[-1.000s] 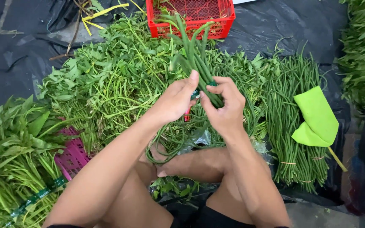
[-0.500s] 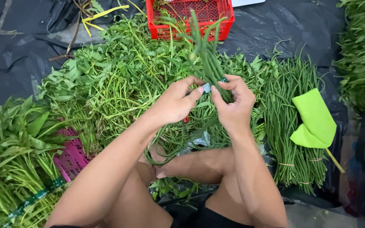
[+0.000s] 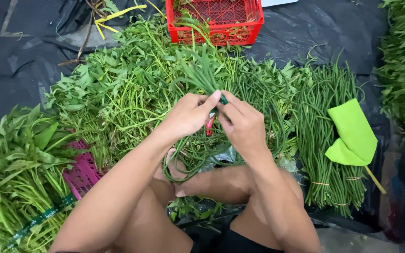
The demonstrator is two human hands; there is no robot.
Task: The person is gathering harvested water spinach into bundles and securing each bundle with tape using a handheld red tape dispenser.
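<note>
My left hand point(image 3: 189, 114) and my right hand point(image 3: 243, 124) meet at the middle of the view, both pinching a bunch of long green beans point(image 3: 198, 72). The bean tips fan upward and to the left above my fingers. The rest of the bunch loops down point(image 3: 198, 154) toward my crossed legs. Something small and red point(image 3: 209, 124) shows between my two hands; I cannot tell what it is.
Piles of leafy greens point(image 3: 118, 89) lie on black plastic sheeting point(image 3: 19, 61). A tied bundle of long beans point(image 3: 326, 140) lies right, with a folded green cloth point(image 3: 352, 136) on it. A red crate point(image 3: 221, 18) stands at the top, a pink basket point(image 3: 83, 173) at left.
The bean bunch has tilted from pointing up-right to fanning up-left, and my hands have shifted slightly with it, fingers working at the same spot.
</note>
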